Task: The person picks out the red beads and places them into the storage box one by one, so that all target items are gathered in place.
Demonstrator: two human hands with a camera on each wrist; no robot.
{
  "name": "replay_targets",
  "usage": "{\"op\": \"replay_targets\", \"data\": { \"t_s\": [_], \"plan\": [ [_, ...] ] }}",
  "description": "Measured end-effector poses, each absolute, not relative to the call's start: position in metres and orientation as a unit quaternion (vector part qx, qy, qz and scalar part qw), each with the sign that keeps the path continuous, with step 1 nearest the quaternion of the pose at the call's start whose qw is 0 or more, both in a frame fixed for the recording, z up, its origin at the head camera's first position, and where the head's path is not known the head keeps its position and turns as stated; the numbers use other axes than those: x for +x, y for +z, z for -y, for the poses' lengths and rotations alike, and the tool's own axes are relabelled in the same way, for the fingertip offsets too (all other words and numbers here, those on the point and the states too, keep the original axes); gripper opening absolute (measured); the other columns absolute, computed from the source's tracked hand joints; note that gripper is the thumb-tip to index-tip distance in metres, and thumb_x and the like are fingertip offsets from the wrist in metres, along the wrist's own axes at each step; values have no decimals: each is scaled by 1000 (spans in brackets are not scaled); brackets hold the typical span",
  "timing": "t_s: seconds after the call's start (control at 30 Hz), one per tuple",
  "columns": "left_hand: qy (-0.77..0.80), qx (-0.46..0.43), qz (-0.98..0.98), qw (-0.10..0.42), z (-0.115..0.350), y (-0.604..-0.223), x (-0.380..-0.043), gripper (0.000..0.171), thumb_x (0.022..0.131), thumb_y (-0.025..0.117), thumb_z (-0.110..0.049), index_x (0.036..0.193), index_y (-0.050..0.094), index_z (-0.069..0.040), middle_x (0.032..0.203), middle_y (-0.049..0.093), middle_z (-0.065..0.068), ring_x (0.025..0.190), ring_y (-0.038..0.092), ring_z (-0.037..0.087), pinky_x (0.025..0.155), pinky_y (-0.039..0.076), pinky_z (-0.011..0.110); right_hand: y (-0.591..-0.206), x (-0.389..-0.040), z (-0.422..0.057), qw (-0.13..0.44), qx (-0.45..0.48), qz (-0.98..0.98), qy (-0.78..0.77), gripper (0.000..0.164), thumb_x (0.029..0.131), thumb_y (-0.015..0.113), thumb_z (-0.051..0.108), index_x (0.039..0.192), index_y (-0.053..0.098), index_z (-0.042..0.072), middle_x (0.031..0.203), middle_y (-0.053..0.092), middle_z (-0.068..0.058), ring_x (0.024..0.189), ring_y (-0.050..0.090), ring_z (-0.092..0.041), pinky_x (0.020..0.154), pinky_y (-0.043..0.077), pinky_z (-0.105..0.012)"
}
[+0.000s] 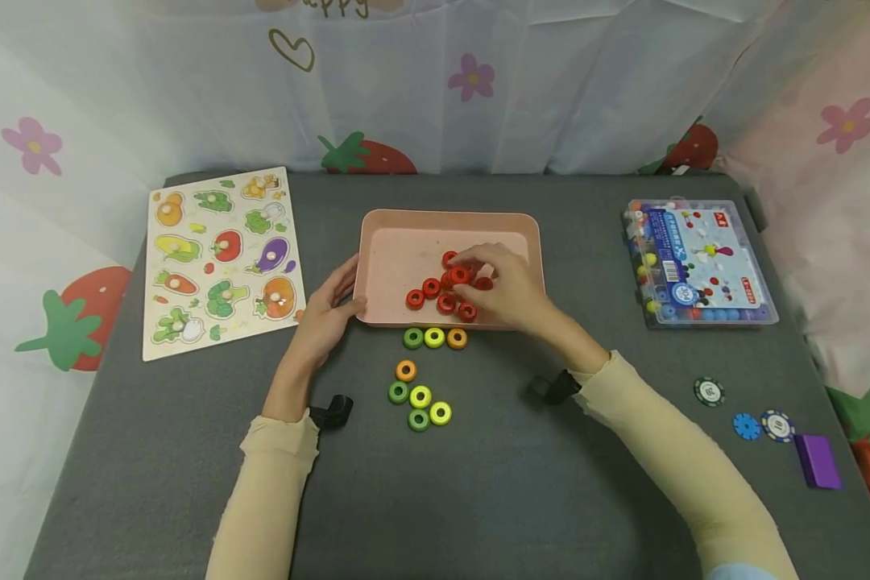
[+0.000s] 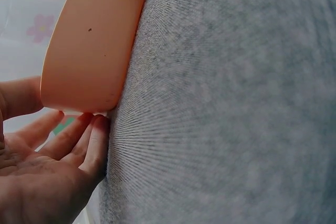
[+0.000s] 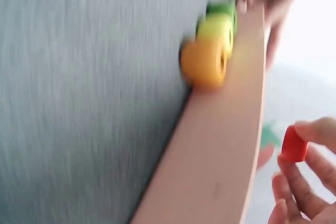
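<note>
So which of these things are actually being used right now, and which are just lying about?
In use:
- right hand, pinching a red ring
- pink tray holding the red rings
- left hand, fingers against the tray's corner
- green, yellow and orange rings on the grey mat, probably waiting

Lying about:
- vegetable puzzle board
- clear bead box
- poker chips
- purple block

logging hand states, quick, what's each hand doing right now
Left hand: open, straight fingers resting against the left edge of the pink tray.
Right hand: over the tray, pinching a red ring.
</note>
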State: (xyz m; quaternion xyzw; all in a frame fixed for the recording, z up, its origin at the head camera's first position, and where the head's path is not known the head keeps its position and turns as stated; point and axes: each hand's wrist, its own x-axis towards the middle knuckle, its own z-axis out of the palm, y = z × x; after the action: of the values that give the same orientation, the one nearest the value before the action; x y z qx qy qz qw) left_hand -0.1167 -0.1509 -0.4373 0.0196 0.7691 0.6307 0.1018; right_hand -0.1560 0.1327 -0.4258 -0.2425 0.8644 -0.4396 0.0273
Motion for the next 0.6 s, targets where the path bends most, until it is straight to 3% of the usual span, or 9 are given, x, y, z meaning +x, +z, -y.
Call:
{"op": "replay_targets", "data": {
  "t_s": [0.23, 0.4, 0.6],
  "plan": [
    [627, 16, -772, 104, 151, -436, -116, 62, 99, 52, 3, 157, 29, -3, 159, 34, 20, 148, 30, 34, 121, 23, 49, -432, -180, -160, -10, -153, -914, -376, 30, 88, 77, 13, 116, 71, 6, 113, 71, -8, 107, 61, -31, 97, 42, -55],
    [630, 17, -769, 104, 150, -436, -117, 63, 99, 52, 3, 157, 29, -3, 159, 34, 19, 148, 31, 34, 121, 24, 49, -442, -186, -168, -31, -133, -945, -297, 27, 85, 79, 16, 111, 74, 9, 108, 74, -6, 102, 59, -30, 94, 34, -54],
    [630, 18, -769, 103, 150, -436, -117, 63, 99, 52, 3, 157, 29, -3, 159, 34, 19, 148, 31, 34, 121, 24, 50, -448, -184, -170, -3, -121, -952, -281, 31, 84, 82, 19, 113, 75, 12, 110, 74, -5, 101, 54, -28, 88, 27, -52]
  ]
}}
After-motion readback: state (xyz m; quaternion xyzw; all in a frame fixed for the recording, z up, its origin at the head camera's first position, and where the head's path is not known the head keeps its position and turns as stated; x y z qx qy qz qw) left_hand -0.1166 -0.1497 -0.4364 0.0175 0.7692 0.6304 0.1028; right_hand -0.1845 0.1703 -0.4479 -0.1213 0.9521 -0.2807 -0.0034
